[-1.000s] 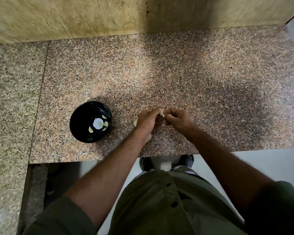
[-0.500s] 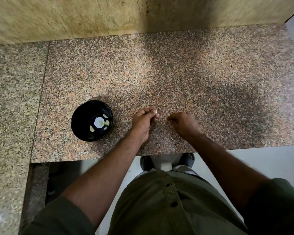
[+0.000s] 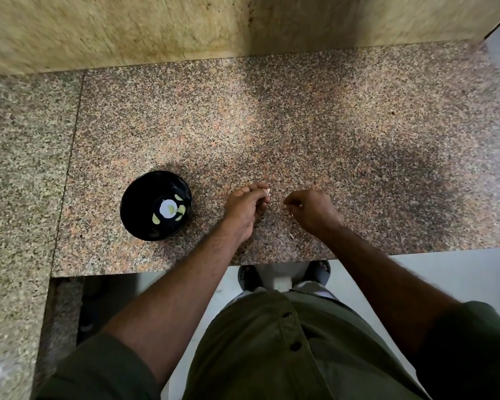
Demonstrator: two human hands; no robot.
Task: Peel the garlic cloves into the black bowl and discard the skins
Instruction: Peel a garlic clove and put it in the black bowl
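Speckled granite counter (image 3: 300,116) seen from above. Black bowl (image 3: 133,209) set at left, several peeled garlic cloves (image 3: 172,209) lying inside. Left hand (image 3: 244,210) curled, pale garlic clove (image 3: 267,192) pinched at fingertips. Right hand (image 3: 312,210) just beside it, apart, fingers curled; contents cannot be told. Skin scrap (image 3: 290,235) left on counter between wrists.

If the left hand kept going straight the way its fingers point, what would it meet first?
Most likely the right hand: the left hand points its fingertips across a bare gap of countertop toward it, though height is unclear.
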